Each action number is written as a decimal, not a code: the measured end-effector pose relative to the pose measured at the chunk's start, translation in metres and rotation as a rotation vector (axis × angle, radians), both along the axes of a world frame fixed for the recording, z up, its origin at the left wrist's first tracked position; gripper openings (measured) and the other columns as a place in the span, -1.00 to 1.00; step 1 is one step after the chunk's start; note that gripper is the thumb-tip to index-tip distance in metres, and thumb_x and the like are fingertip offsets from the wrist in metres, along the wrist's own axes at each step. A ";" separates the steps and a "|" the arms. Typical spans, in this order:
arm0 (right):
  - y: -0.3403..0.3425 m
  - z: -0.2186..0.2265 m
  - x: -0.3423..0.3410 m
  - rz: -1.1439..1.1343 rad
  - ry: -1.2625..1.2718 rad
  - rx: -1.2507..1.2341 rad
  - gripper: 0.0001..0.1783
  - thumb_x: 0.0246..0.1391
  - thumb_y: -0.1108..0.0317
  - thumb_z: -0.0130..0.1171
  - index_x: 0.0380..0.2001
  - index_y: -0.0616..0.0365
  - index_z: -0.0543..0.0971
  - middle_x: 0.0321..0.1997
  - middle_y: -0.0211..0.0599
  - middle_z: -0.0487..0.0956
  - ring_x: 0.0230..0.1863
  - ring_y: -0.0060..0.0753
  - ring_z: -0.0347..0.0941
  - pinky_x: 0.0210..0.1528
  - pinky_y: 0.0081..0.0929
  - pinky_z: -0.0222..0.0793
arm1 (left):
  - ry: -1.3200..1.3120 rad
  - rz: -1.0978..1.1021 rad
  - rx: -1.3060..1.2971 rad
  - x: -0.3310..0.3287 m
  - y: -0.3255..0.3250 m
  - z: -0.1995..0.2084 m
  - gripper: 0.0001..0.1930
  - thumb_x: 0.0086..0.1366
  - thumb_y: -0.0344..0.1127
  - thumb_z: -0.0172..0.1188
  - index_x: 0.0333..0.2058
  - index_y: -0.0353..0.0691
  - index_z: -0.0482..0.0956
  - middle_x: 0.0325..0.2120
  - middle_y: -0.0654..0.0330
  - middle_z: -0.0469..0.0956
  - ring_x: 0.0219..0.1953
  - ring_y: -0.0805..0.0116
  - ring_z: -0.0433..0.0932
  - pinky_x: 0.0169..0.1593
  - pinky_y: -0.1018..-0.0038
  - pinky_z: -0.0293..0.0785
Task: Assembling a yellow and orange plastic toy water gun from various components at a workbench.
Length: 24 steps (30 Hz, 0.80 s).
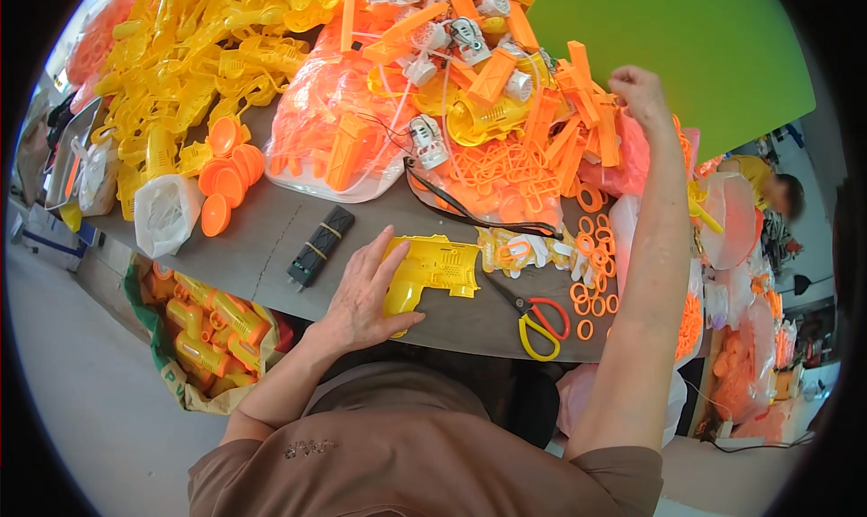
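My left hand (363,293) lies over the left end of a yellow plastic shell half (437,264), with its fingers stretched and thumb apart. The shell rests on the dark table near its front edge, hollow side up. My right hand (639,97) is reached far forward at the right, above a heap of orange plastic pieces (587,93) and in front of a green board (677,38). Its fingers are curled in. Whether something small is between them is hidden. Scissors (539,329) with one red and one yellow handle lie right of the shell.
Yellow shells (203,65) pile up at the far left. White motor units (428,142) lie among orange parts at centre. Orange rings (587,282), a black rubber-banded block (321,246), orange caps (226,178) and a white bag (167,212) surround the work spot. A filled bag (203,381) stands below left.
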State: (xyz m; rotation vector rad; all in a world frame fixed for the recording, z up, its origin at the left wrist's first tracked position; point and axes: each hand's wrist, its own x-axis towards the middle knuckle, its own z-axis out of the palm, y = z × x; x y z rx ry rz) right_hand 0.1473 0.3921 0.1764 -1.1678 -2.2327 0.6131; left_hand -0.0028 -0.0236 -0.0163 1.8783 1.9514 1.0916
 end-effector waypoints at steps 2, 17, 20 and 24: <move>0.008 -0.006 0.015 0.009 -0.256 0.076 -0.79 -0.01 0.36 0.18 -0.30 0.24 0.59 -0.43 -0.42 0.54 -0.44 -0.56 0.39 -0.42 -0.57 0.32 | -0.005 -0.011 0.007 0.001 0.002 -0.001 0.01 -0.09 -0.10 0.46 0.28 -0.22 0.05 0.30 -0.17 -0.02 0.27 -0.19 0.10 0.27 0.10 0.12; -0.041 -0.029 -0.035 0.053 -0.476 0.534 -0.43 -0.04 0.06 0.23 -0.03 0.23 0.48 -0.09 0.00 0.52 -0.02 0.02 0.42 0.06 -0.18 0.30 | -0.011 0.014 0.005 0.003 0.002 -0.002 0.02 -0.08 -0.08 0.46 0.29 -0.18 0.05 0.30 -0.16 -0.03 0.28 -0.17 0.10 0.26 0.10 0.14; -0.057 -0.034 -0.037 -0.046 -0.266 0.806 -0.51 -0.02 0.16 0.21 -0.07 0.24 0.49 -0.13 -0.02 0.53 -0.04 -0.02 0.43 0.02 -0.23 0.31 | -0.015 0.019 0.004 0.002 0.002 -0.004 0.02 -0.08 -0.08 0.46 0.29 -0.19 0.05 0.30 -0.17 -0.04 0.28 -0.17 0.10 0.27 0.09 0.13; -0.126 -0.041 -0.049 0.372 -0.134 0.627 -0.66 0.02 0.29 0.19 -0.16 0.26 0.49 -0.16 -0.10 0.54 -0.17 -0.09 0.49 -0.16 -0.26 0.37 | -0.024 0.025 -0.012 0.001 -0.001 -0.003 0.01 -0.08 -0.09 0.45 0.28 -0.23 0.05 0.30 -0.18 -0.04 0.28 -0.16 0.10 0.28 0.09 0.10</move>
